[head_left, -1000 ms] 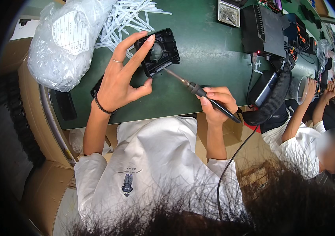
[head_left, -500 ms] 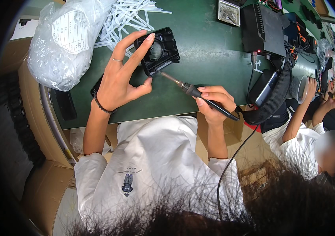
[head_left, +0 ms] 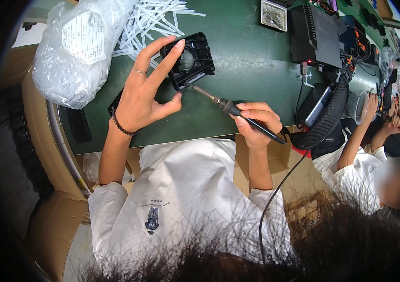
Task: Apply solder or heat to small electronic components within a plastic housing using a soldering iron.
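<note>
My left hand (head_left: 144,89) grips a black plastic housing (head_left: 203,52) by its left side, fingers over the top edge and thumb near the lower corner. The housing is tilted and has a round opening in its middle. In my right hand (head_left: 258,123) is a soldering iron (head_left: 230,108), held like a pen. Its metal tip meets the housing's lower edge, close to my left thumb; the exact contact spot is too small to make out. A black cable runs from the iron's rear end.
A clear plastic bag (head_left: 51,70) and a pile of white plastic strips (head_left: 160,16) lie at the back left. Back right stand a black box-shaped unit (head_left: 312,37) and a small metal tray (head_left: 274,16). A cardboard box (head_left: 56,155) stands left of the green table (head_left: 247,61). Other people sit at right.
My hands, the housing and the iron stay practically where they were. Far right, a co-worker's hands have shifted, and a yellow object there shows more plainly.
</note>
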`<state>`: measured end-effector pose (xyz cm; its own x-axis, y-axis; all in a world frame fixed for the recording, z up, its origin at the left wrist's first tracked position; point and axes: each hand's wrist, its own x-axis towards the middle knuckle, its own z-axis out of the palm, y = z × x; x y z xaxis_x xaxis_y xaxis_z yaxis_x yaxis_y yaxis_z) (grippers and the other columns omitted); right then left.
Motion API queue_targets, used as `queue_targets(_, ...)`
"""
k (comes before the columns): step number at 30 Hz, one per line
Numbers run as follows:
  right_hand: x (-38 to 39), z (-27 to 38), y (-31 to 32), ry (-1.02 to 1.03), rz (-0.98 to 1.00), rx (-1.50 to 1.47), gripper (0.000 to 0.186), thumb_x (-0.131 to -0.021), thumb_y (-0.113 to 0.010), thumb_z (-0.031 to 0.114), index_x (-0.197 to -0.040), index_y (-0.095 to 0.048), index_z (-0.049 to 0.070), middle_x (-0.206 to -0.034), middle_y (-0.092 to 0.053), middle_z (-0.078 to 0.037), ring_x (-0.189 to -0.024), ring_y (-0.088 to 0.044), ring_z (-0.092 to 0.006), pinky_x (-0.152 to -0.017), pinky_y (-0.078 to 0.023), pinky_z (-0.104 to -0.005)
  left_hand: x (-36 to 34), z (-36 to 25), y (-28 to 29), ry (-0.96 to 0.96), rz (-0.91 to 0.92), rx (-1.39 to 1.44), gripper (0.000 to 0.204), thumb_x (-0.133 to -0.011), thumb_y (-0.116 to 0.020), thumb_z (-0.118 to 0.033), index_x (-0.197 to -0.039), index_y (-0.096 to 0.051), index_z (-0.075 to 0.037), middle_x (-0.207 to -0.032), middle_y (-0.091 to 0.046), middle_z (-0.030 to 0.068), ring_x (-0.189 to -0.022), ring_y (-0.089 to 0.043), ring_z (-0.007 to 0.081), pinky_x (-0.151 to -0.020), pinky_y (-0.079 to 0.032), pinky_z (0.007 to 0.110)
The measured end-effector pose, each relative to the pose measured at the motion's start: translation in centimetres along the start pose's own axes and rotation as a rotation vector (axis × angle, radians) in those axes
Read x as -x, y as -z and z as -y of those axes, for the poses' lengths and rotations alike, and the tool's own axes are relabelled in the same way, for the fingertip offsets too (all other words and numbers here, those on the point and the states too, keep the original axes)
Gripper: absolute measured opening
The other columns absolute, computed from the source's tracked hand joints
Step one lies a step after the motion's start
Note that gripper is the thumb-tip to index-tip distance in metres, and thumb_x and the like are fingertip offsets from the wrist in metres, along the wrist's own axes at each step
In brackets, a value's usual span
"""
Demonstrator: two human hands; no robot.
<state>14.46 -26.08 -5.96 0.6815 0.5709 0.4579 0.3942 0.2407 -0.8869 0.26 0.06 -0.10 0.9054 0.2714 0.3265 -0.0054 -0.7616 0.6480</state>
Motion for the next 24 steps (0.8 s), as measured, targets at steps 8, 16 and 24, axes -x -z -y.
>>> queue_targets(8,1.1,-0.2,-0.5,0.027,-0.313,-0.251,0.022,-0.091,-0.078,-0.001,-0.108,-0.064,-0.003,-0.109,-0.07,-0.023,-0.081,-0.075,-0.03,-0.07,-0.067,-0.0404,-0.6,-1.3,1.2,0.107,-0.005,0.071,0.091,-0.07,-0.079,-0.007,-0.158,-0.053,-0.007,-0.156,-0.05,0.0193,-0.144,-0.05,0.0382,-0.123,-0.04,0.047)
queue_targets(16,1.2,-0.2,-0.9,-0.043,-0.578,-0.268,0.02,-0.095,-0.075,0.0,-0.11,-0.063,-0.003,-0.115,-0.066,-0.023,-0.085,-0.074,-0.0283,-0.074,-0.069,-0.0408,-19.4,3.3,3.1,0.076,-0.324,-0.215,0.108,-0.086,-0.087,-0.035,-0.164,-0.027,0.009,-0.167,-0.03,0.0353,-0.156,-0.033,0.0474,-0.13,-0.028,0.042)
queue_targets(24,0.7,-0.3,-1.0,0.0,-0.585,-0.218,0.017,-0.096,-0.073,-0.003,-0.11,-0.064,-0.005,-0.119,-0.066,-0.023,-0.087,-0.075,-0.0283,-0.078,-0.068,-0.0414,-15.4,5.9,0.9,-0.111,0.15,-0.335,0.033,-0.086,-0.082,-0.013,-0.118,-0.074,-0.007,-0.13,-0.066,0.0153,-0.125,-0.058,0.0368,-0.109,-0.049,0.046)
